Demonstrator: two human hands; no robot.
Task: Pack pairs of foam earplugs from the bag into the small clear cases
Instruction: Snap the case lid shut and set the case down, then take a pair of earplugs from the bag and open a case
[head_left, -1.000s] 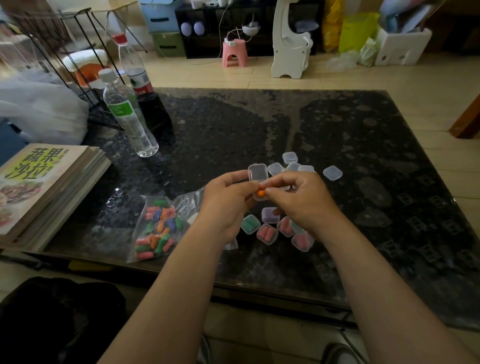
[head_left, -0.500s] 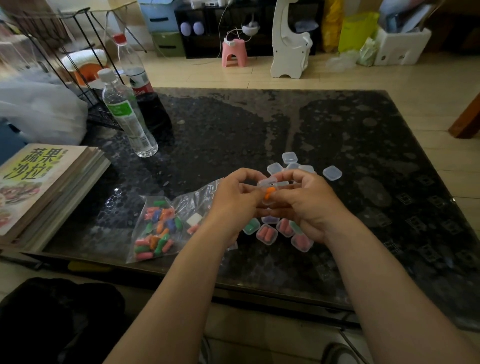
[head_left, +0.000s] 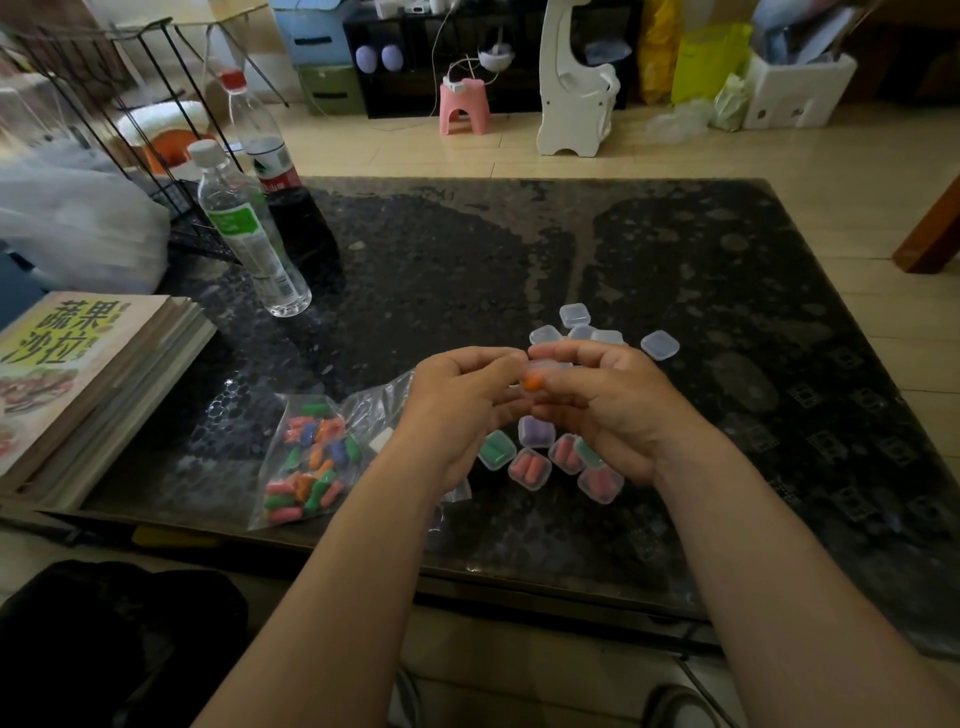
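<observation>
My left hand (head_left: 457, 400) and my right hand (head_left: 608, 405) meet above the dark table and both grip one small clear case (head_left: 545, 366) with orange earplugs (head_left: 533, 383) inside. Its lid lies folded down over them. Below my hands sit several filled cases (head_left: 530, 467) holding pink, green and purple plugs. Several empty clear cases (head_left: 574, 316) lie just beyond my fingers. The clear bag of mixed-colour earplugs (head_left: 311, 462) lies at the left, near the table's front edge.
Two water bottles (head_left: 249, 234) stand at the table's (head_left: 727, 291) back left. A stack of books (head_left: 78, 384) lies at the left edge. A white plastic bag (head_left: 72, 223) and a black wire rack sit behind them.
The raised lid of the case has folded down over the orange earplugs. Both hands have closed in round the case and dropped slightly.
</observation>
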